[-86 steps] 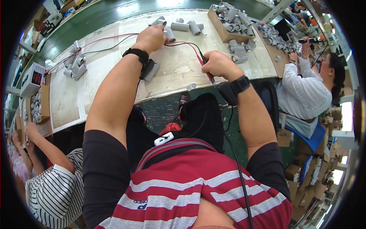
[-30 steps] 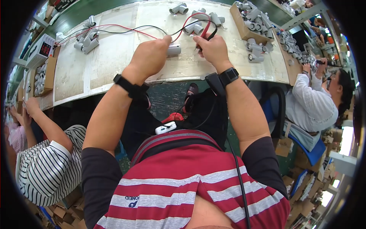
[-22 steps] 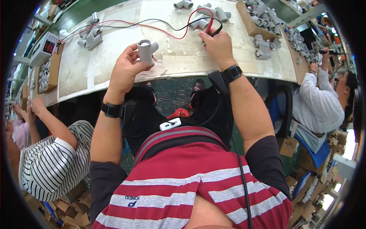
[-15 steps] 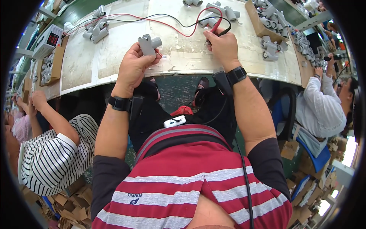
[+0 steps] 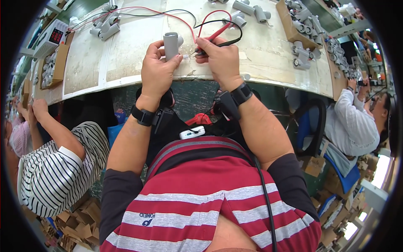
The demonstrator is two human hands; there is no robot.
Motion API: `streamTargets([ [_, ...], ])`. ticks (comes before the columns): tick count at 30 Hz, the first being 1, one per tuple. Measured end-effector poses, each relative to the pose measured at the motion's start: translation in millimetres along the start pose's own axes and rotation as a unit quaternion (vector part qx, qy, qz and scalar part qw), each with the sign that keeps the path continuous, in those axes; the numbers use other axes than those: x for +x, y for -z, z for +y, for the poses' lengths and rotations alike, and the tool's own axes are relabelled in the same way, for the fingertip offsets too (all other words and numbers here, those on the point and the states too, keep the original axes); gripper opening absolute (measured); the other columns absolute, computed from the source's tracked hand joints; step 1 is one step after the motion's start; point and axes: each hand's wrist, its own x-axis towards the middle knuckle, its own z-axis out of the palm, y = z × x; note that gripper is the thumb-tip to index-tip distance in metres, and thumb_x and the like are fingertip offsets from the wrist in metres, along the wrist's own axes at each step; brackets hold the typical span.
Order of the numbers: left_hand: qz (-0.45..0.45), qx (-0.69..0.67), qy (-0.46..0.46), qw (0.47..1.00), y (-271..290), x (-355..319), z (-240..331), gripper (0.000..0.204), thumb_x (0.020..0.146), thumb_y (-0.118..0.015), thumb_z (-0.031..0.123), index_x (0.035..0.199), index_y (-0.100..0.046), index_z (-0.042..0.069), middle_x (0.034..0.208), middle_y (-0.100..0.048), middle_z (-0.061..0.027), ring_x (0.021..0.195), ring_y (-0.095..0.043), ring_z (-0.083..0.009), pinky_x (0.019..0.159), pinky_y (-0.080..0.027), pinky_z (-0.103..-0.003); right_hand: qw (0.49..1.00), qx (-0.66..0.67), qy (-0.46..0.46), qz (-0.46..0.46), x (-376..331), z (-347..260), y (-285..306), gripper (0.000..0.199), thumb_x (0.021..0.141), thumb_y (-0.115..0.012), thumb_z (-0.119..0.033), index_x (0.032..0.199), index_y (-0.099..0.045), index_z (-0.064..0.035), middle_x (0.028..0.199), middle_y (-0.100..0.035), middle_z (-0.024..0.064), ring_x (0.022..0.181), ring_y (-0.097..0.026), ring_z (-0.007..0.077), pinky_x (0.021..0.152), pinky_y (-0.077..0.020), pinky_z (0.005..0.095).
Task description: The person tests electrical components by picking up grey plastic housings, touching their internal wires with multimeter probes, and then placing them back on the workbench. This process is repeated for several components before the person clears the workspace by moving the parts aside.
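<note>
Grey, tubular, plastic-looking fitting with a short side branch [image 5: 171,47] is standing nearly upright above the pale, worn surface [image 5: 130,63], at nine o'clock from the right hand [image 5: 222,61]. Left hand's [image 5: 158,73] thumb and fingers are pinching its lower barrel. Right fingers are pinching a slim red probe [image 5: 220,32] and black probe [image 5: 228,43]. It is presumably feeling light, stiff, slightly slippery; its barrel is offering the best hold, while the small whitish connector [image 5: 186,56] at four o'clock is looking fragile.
</note>
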Motion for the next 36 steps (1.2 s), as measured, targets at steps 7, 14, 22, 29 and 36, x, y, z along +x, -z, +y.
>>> streamTargets([
  [7, 0.015, -0.021, -0.015, 1.0, -3, -6, -3, 0.052, 0.089, -0.079, 0.005, 0.133, -0.053, -0.002, 0.109, -0.071, -0.0162, 0.09, -0.071, -0.0161, 0.074, -0.059, -0.028, 0.957, -0.243, 0.16, 0.017, 6, 12, 0, 0.022, 0.093, -0.078, -0.02, 0.096, -0.077, 0.0018, 0.073, -0.072, 0.0049, 0.061, -0.065, 0.0113, 0.056, -0.0501, 0.025],
  [14, 0.027, -0.01, -0.053, 0.998, -5, -7, -8, 0.051, 0.088, -0.08, 0.007, 0.132, -0.055, 0.0, 0.108, -0.072, -0.0151, 0.087, -0.072, -0.0165, 0.071, -0.059, -0.029, 0.937, -0.309, 0.162, 0.003, 13, 12, -1, 0.02, 0.092, -0.078, -0.018, 0.095, -0.078, 0.0013, 0.071, -0.072, 0.0042, 0.059, -0.064, 0.0102, 0.056, -0.0497, 0.025],
  [22, 0.036, -0.014, -0.063, 0.997, -5, -7, -15, 0.051, 0.087, -0.081, 0.008, 0.131, -0.056, 0.001, 0.107, -0.072, -0.0144, 0.083, -0.073, -0.0163, 0.069, -0.058, -0.029, 0.997, -0.068, 0.043, 0.019, 2, 6, -16, 0.02, 0.093, -0.078, -0.018, 0.095, -0.076, 0.0023, 0.075, -0.072, 0.0059, 0.06, -0.065, 0.0109, 0.056, -0.0523, 0.0252],
  [29, 0.036, -0.036, -0.058, 0.997, -6, -7, -14, 0.051, 0.087, -0.081, 0.007, 0.132, -0.056, 0.001, 0.107, -0.072, -0.0142, 0.085, -0.073, -0.0161, 0.069, -0.059, -0.029, 0.993, -0.1, 0.06, 0.013, 0, 11, -27, 0.02, 0.093, -0.077, -0.017, 0.093, -0.075, 0.0024, 0.074, -0.071, 0.0056, 0.058, -0.064, 0.0102, 0.055, -0.051, 0.0253],
  [36, 0.02, -0.055, -0.054, 0.997, -6, -9, -12, 0.051, 0.089, -0.078, 0.003, 0.134, -0.053, -0.001, 0.112, -0.07, -0.0157, 0.09, -0.073, -0.0169, 0.073, -0.06, -0.028, 0.984, -0.143, 0.099, 0.025, 5, 21, -26, 0.019, 0.091, -0.077, -0.016, 0.089, -0.075, 0.0024, 0.069, -0.07, 0.0064, 0.057, -0.063, 0.0112, 0.054, -0.0488, 0.0267],
])
